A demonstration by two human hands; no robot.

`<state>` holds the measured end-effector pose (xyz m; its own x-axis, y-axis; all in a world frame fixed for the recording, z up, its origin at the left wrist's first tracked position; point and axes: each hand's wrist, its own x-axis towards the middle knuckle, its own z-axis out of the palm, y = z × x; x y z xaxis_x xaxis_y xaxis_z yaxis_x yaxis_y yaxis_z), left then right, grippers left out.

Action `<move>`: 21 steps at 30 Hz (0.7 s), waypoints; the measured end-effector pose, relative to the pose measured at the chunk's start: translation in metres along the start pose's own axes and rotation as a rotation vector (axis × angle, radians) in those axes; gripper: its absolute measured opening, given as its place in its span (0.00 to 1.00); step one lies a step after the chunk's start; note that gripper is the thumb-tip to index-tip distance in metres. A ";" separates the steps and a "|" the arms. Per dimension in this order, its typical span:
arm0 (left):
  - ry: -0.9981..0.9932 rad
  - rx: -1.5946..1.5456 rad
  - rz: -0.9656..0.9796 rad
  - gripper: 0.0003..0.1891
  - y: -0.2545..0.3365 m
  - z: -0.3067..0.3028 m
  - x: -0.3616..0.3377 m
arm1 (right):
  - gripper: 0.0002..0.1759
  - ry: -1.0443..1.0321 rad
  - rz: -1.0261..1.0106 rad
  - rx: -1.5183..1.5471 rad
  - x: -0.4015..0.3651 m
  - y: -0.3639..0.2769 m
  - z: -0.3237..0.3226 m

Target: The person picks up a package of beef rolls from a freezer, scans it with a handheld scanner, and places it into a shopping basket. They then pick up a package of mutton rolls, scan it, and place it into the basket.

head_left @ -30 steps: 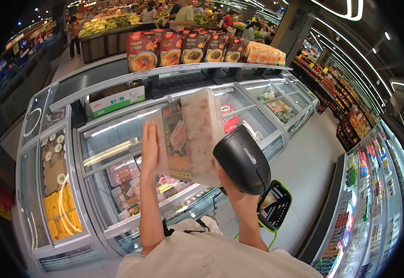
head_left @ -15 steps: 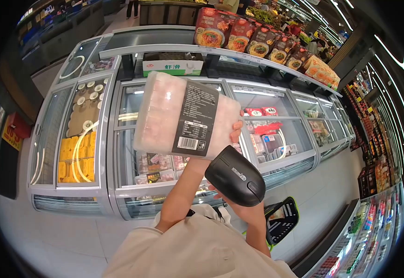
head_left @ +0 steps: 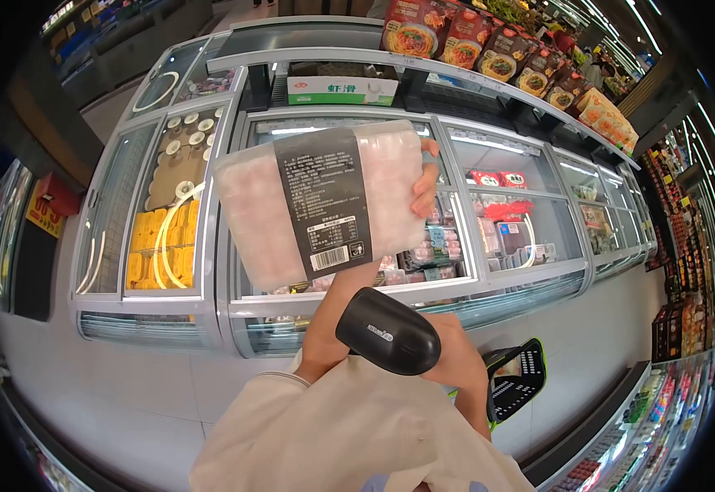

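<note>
My left hand (head_left: 426, 182) grips a clear package of pale pink frozen food (head_left: 255, 209) from behind, its fingers curled over the right edge. A black band label (head_left: 322, 189) wraps the package, with small white print and a barcode near its lower end. The package is tilted, right side higher. My right hand (head_left: 453, 348) is closed round a black handheld barcode scanner (head_left: 386, 332), which sits just below the package and apart from it. Most of the right fingers are hidden behind the scanner.
Glass-topped freezers (head_left: 480, 295) stand in front of me, with yellow packs (head_left: 160, 254) at the left. Boxed noodles (head_left: 464, 41) line the shelf above, beside a white-green carton (head_left: 341, 86). A black basket (head_left: 517, 381) with a green rim is at my lower right.
The package has turned counterclockwise, its right side now higher. The scanner has moved left and lies flatter. The freezers have shifted right and up in view.
</note>
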<state>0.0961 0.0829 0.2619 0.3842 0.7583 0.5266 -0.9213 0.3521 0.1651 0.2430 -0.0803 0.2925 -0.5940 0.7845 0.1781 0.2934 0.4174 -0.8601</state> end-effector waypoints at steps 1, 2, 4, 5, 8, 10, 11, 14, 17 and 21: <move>-0.001 0.020 0.009 0.36 0.002 0.006 0.000 | 0.28 0.006 0.002 -0.001 0.000 0.000 0.000; 0.000 0.033 0.017 0.36 0.003 0.011 -0.001 | 0.28 0.012 0.001 -0.004 0.000 0.000 0.000; 0.004 0.057 0.035 0.36 0.002 0.017 -0.004 | 0.28 0.031 0.005 -0.009 -0.001 0.001 0.000; 0.003 0.037 0.031 0.36 0.002 0.017 -0.004 | 0.28 0.046 0.008 -0.011 -0.002 0.002 -0.001; -0.004 -0.002 0.026 0.38 0.001 0.015 -0.003 | 0.26 0.109 0.021 -0.028 -0.007 0.007 -0.003; -0.015 0.004 0.031 0.39 0.002 0.014 -0.002 | 0.24 0.188 0.000 -0.038 -0.009 0.010 -0.001; -0.028 0.046 0.038 0.39 0.003 0.013 -0.003 | 0.23 0.242 -0.027 -0.041 -0.011 0.011 0.001; -0.014 -0.045 0.067 0.36 0.001 0.016 -0.003 | 0.21 0.291 -0.041 -0.060 -0.013 0.014 0.001; -0.050 -0.062 0.075 0.36 0.001 0.012 -0.003 | 0.21 0.267 -0.006 -0.030 -0.015 0.014 0.000; -0.067 -0.021 0.064 0.38 0.002 0.011 -0.002 | 0.23 0.221 -0.001 0.002 -0.015 0.015 -0.001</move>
<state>0.0923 0.0760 0.2700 0.3194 0.7414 0.5902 -0.9420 0.3165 0.1122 0.2572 -0.0853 0.2777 -0.4152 0.8658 0.2792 0.2917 0.4174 -0.8606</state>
